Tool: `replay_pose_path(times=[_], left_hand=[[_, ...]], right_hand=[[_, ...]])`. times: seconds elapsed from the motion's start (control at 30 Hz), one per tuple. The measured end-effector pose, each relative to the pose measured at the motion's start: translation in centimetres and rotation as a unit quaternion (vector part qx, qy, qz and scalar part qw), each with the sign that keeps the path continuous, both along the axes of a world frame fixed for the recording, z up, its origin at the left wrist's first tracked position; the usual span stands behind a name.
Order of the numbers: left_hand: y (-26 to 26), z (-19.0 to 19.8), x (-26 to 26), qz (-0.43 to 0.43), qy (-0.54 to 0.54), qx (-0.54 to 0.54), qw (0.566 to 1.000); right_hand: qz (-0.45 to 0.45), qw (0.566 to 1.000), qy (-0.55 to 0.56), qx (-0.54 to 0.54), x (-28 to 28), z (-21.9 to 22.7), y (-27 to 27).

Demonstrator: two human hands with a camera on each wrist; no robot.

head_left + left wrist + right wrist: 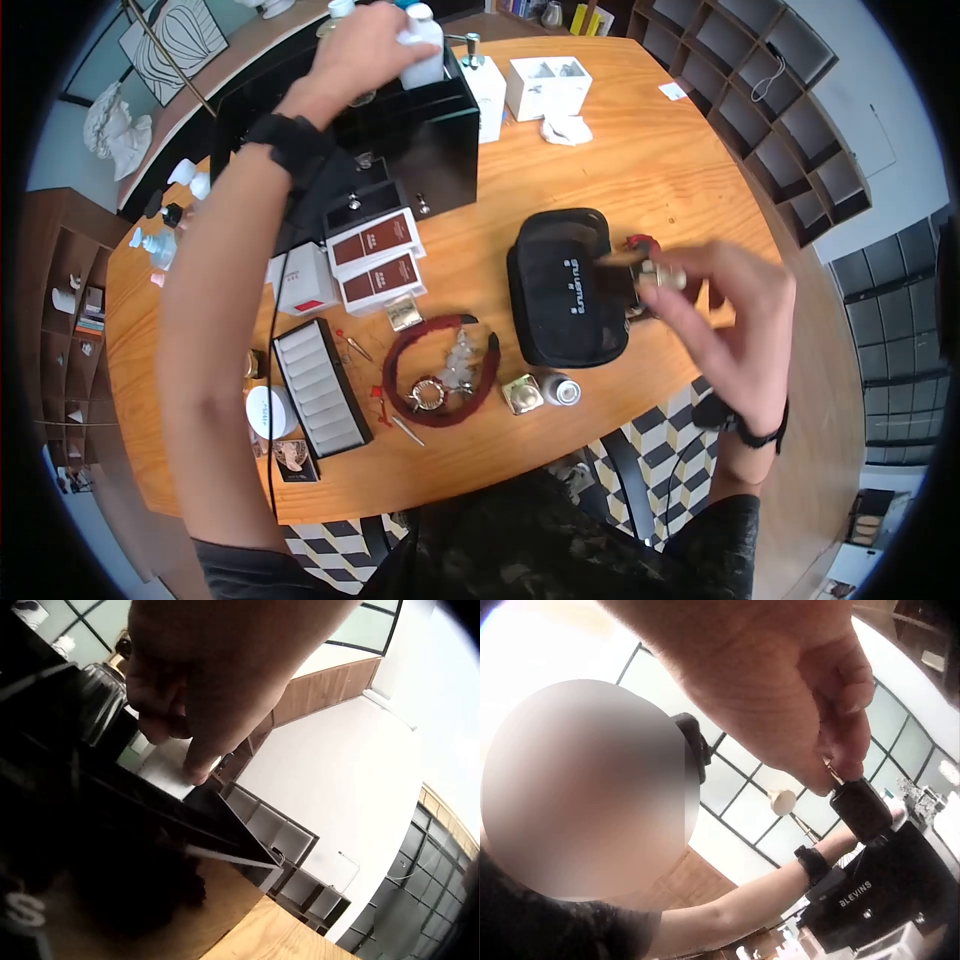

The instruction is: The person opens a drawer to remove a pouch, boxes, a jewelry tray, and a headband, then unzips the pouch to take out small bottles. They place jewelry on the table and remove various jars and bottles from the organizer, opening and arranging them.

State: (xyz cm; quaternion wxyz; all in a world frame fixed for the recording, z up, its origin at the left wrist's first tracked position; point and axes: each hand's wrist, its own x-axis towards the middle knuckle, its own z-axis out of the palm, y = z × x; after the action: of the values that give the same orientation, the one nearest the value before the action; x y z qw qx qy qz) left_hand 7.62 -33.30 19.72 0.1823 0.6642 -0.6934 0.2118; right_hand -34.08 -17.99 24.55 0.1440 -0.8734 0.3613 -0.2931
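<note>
My left hand (365,60) reaches over the top of a black box (440,150) with drawers and grips a white bottle (425,62) there. In the left wrist view, the thumb and curled fingers hold this bottle at the box's upper edge. My right hand (745,325) is raised at the right side of the table, beside a black case (565,310) with white lettering. Thumb and fingers pinch a small dark square bottle (861,811) by its gold-coloured top. In the head view this bottle looks blurred and overlaps the case's right side.
On the wooden table (640,180) lie a dark red headband (395,365), a ring tray (320,390), brown-and-white boxes (375,240) and two small jars near the front edge. A white holder (548,88) and a pump bottle (484,95) stand right of the black box.
</note>
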Motion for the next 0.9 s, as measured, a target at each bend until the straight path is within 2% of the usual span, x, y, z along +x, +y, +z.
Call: replay_pose_path(times=[0.03, 0.07, 0.13, 0.17, 0.23, 0.3, 0.33, 0.37, 0.4, 0.43, 0.47, 0.5, 0.53, 0.6, 0.63, 0.73, 0.8, 0.9], left_hand=[[0.6, 1.5, -0.3, 0.003, 0.036, 0.045, 0.998], [0.7, 2.0, 0.2, -0.001, 0.016, 0.006, 1.0], [7.5, 7.6, -6.9, 0.021, 0.172, 0.027, 0.985], [9.9, 8.8, -8.3, 0.019, 0.17, 0.03, 0.985], [12.9, 10.1, -10.1, -0.053, 0.248, 0.012, 0.967], [14.0, 8.5, -5.9, -0.039, 0.125, 0.038, 0.991], [16.0, 7.5, -6.7, -0.036, 0.157, 0.046, 0.986], [18.2, 6.0, -8.7, -0.149, 0.207, -0.011, 0.967], [21.2, 6.0, -10.6, -0.158, 0.176, 0.038, 0.971], [23.6, 4.6, -12.1, -0.145, 0.207, 0.057, 0.966], [25.8, 3.8, -13.5, -0.168, 0.216, 0.082, 0.958], [28.3, 2.3, -15.3, -0.149, 0.279, 0.103, 0.943], [30.0, 1.2, -16.1, -0.172, 0.223, 0.115, 0.953], [33.2, 0.0, -18.7, -0.151, 0.272, 0.222, 0.924], [33.9, -0.7, -19.8, -0.163, 0.274, 0.262, 0.911], [35.2, -6.4, -22.3, -0.22, 0.214, 0.183, 0.934], [34.9, -8.3, -23.6, -0.199, 0.207, 0.185, 0.94], [34.2, -10.5, -24.7, -0.171, 0.208, 0.179, 0.946]], right_hand=[[-0.004, 1.0, 0.011, -0.002, -1.3, -0.8, 0.9], [-0.008, 1.0, 0.021, -0.004, -2.6, -1.9, 1.6], [-0.017, 0.999, 0.028, -0.008, -4.6, -4.3, 2.5], [-0.022, 0.999, 0.049, 0.003, -5.5, -5.4, 2.9], [-0.015, 0.997, 0.072, 0.014, -6.4, -7.7, 3.4], [-0.005, 0.997, 0.075, 0.028, -6.8, -9.3, 4.0], [0.005, 0.996, 0.081, 0.04, -6.9, -9.8, 4.3], [0.011, 0.996, 0.065, 0.056, -6.8, -10.2, 4.7], [0.013, 0.997, 0.061, 0.055, -6.8, -10.3, 5.1], [0.012, 0.997, 0.057, 0.045, -6.9, -10.4, 5.5], [0.009, 0.998, 0.053, 0.036, -7.0, -10.5, 5.8], [0.002, 0.998, 0.052, 0.039, -7.1, -10.3, 6.2], [0.002, 0.998, 0.051, 0.04, -7.3, -10.3, 6.5], [0.004, 0.995, 0.059, 0.076, -7.4, -10.2, 6.7], [0.004, 0.995, 0.058, 0.075, -7.3, -10.5, 6.7], [0.034, 0.993, 0.081, 0.084, -6.6, -12.5, 6.2], [0.0, 0.992, 0.08, 0.101, -6.1, -14.0, 5.6], [-0.003, 0.992, 0.073, 0.108, -5.8, -15.7, 5.2]])
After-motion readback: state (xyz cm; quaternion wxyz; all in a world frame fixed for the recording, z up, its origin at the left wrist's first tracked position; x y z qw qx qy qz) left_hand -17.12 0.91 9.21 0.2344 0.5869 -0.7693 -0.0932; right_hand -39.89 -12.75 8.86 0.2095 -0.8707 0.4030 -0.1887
